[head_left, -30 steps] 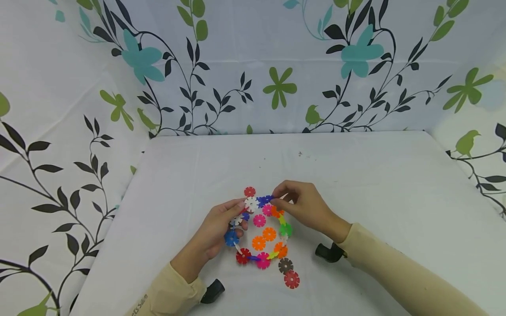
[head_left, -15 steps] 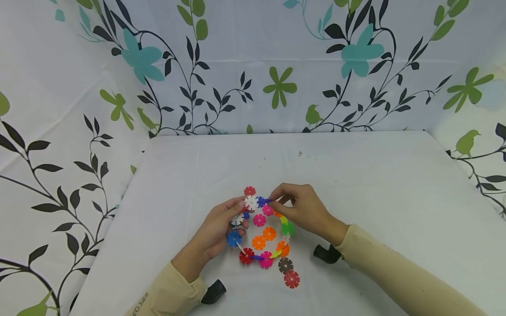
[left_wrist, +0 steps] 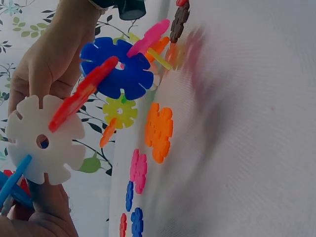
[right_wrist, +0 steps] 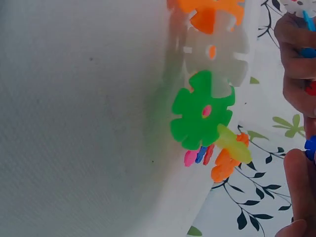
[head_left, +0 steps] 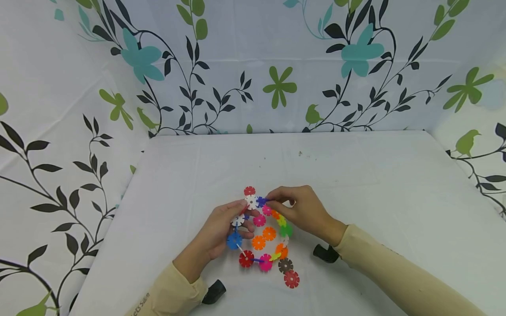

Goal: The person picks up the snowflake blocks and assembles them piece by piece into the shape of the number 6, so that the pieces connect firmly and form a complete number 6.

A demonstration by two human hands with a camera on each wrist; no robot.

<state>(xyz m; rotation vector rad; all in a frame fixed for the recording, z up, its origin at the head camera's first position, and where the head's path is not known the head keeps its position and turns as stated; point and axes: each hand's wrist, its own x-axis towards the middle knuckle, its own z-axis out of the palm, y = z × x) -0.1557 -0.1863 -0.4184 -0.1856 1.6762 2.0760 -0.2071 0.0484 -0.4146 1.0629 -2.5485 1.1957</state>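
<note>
A chain of slotted, flower-shaped plastic discs curves between my hands; its red disc [head_left: 246,259] and green disc [head_left: 286,230] show in the head view. My left hand [head_left: 218,228] grips the chain's left end, with a white disc [head_left: 251,202] right at the thumb. Large in the left wrist view are another white disc [left_wrist: 44,143] and a dark blue disc [left_wrist: 118,66], joined by a red one. Between thumb and forefinger, my right hand [head_left: 306,208] pinches a small blue disc [right_wrist: 311,145], partly hidden by the fingers, close beside the white disc.
Loose discs lie on the white table [head_left: 367,184]: a red one [head_left: 249,191] behind the chain, a pink one [head_left: 259,220] and an orange one [head_left: 258,242] inside its curve. A brown disc [head_left: 285,265] lies in front. Behind the table hangs a patterned cloth [head_left: 237,52].
My right hand has moved slightly left and down, bringing the blue disc closer to the white one. The left fingers have spread a little, and the chain's lower left part has shifted slightly.
</note>
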